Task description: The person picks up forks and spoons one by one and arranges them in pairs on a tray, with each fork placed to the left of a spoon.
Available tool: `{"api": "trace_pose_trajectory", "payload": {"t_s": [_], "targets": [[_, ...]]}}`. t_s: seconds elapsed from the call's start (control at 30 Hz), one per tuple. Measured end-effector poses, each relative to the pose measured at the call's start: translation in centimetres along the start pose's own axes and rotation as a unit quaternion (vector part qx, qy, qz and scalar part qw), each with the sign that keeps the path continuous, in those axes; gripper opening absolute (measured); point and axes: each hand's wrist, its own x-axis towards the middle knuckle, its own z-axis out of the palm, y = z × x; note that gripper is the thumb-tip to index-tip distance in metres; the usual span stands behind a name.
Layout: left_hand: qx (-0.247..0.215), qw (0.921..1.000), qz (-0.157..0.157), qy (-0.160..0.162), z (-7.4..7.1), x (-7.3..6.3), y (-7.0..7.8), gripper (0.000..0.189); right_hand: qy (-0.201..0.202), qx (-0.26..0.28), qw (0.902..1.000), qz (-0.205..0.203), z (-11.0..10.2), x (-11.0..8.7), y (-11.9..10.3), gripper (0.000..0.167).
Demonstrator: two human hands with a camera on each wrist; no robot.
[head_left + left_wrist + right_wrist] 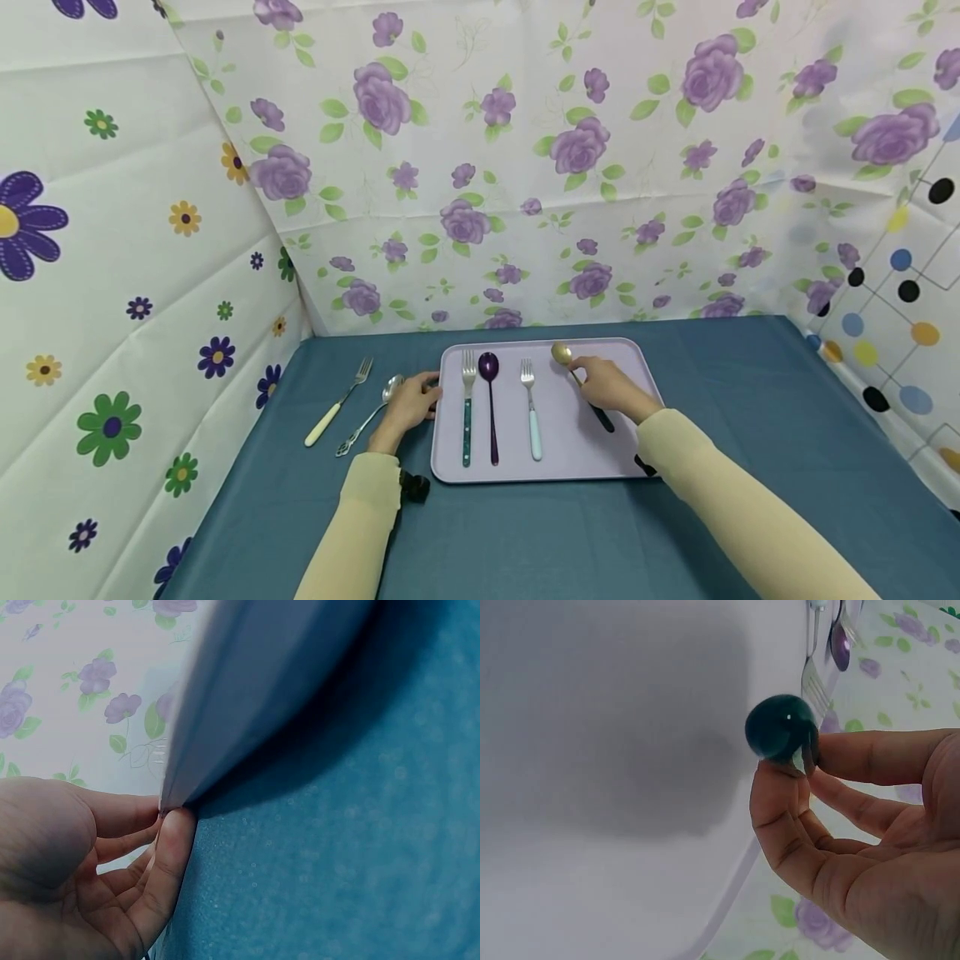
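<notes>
Over the right part of the pale lilac tray (480, 477), my right hand (611, 386) pinches a spoon with a gold bowl (561, 354) and dark handle. In the right wrist view, the rounded glossy handle end (780, 729) points toward the camera, between thumb and fingertips. My left hand (408, 404) is at the tray's left side; in the left wrist view its thumb and finger pinch the tray rim (184, 761). On the tray lie a green-handled fork (467, 408), a purple spoon (492, 408) and a fork with a light blue handle (532, 417).
Left of the tray, a cream-handled fork (337, 406) and an ornate silver spoon (363, 429) lie on the blue tablecloth (540, 542). The silver spoon is close to the left hand. Flower-patterned cloth (480, 167) hangs behind the table, with patterned cloths at both sides.
</notes>
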Motion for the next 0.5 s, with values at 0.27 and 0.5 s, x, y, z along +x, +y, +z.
{"api": "trace_pose_trajectory", "payload": {"t_s": [0.27, 0.5], "targets": [[-0.003, 1.0000, -0.003, 0.000, -0.1, -0.2, 0.1, 0.043, -0.029, -0.016, 0.9993, 0.014, 1.1, 0.2, -1.5, 0.046], [-0.006, 1.0000, -0.004, 0.000, 0.0, 0.0, 0.0, 0.042, -0.039, -0.011, 0.9986, 0.035, 1.7, 0.6, -2.1, 0.045]]}}
